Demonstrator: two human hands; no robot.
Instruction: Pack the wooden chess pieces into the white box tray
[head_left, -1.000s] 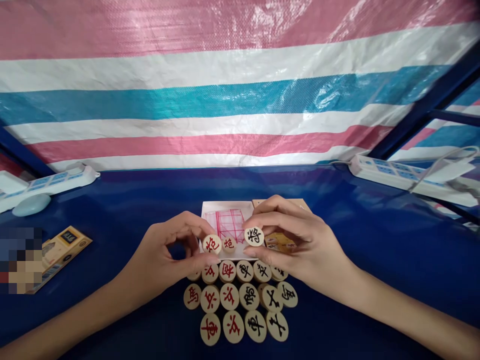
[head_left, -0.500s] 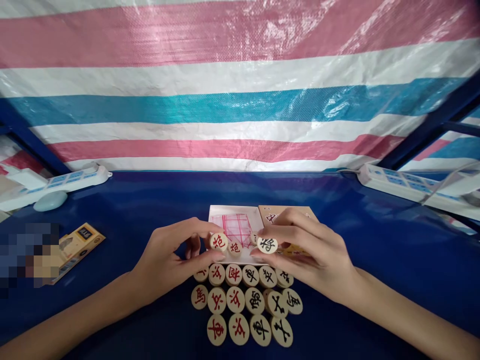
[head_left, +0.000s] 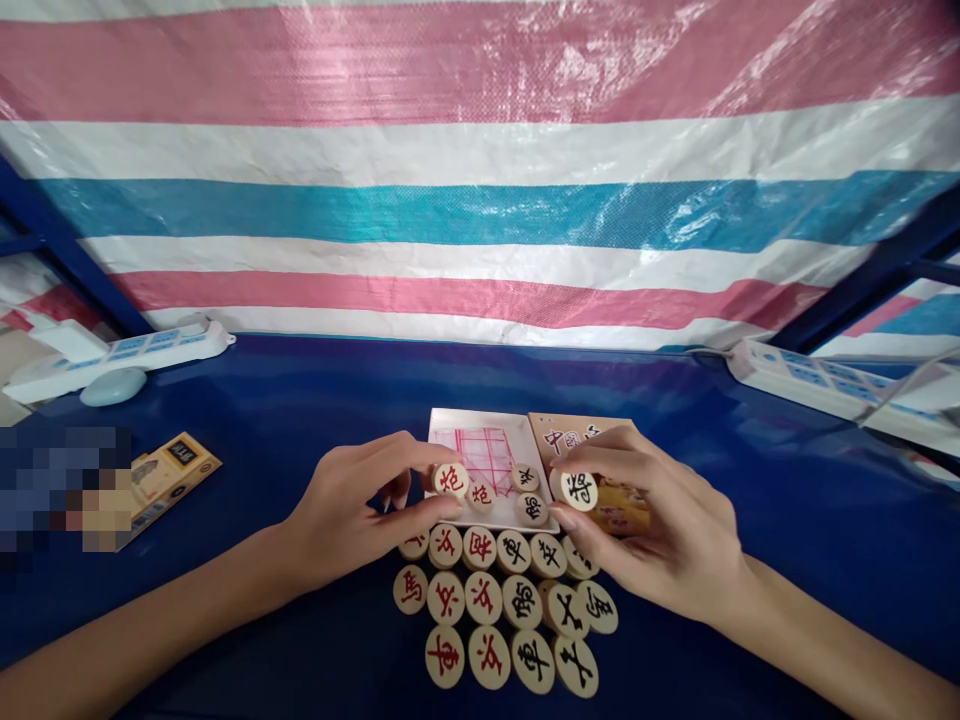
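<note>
My left hand [head_left: 360, 500] pinches a round xiangqi piece with a red character [head_left: 451, 481] between thumb and fingers, over the left side of a white box tray [head_left: 442, 420]. My right hand [head_left: 652, 510] holds a piece with a black character [head_left: 578, 489] between thumb and index finger, just right of the tray. Inside the tray lie another red piece [head_left: 481, 495], two black pieces [head_left: 532, 508] and a folded sheet with a pink grid [head_left: 480, 455]. Nearer me stand rows of pieces, red ones [head_left: 484, 598] left and black ones [head_left: 522, 602] right, some stacked.
A tan box lid [head_left: 551, 428] lies beside the tray, partly behind my right hand. On the left are a yellow box [head_left: 176, 470], a pale computer mouse [head_left: 112, 387] and a power strip [head_left: 150, 355]. Another power strip [head_left: 810, 380] lies at right. A striped sheet [head_left: 480, 210] hangs behind.
My right hand has moved right with its black piece, uncovering two black pieces in the tray. My left hand still holds its red piece. The view has shifted slightly.
</note>
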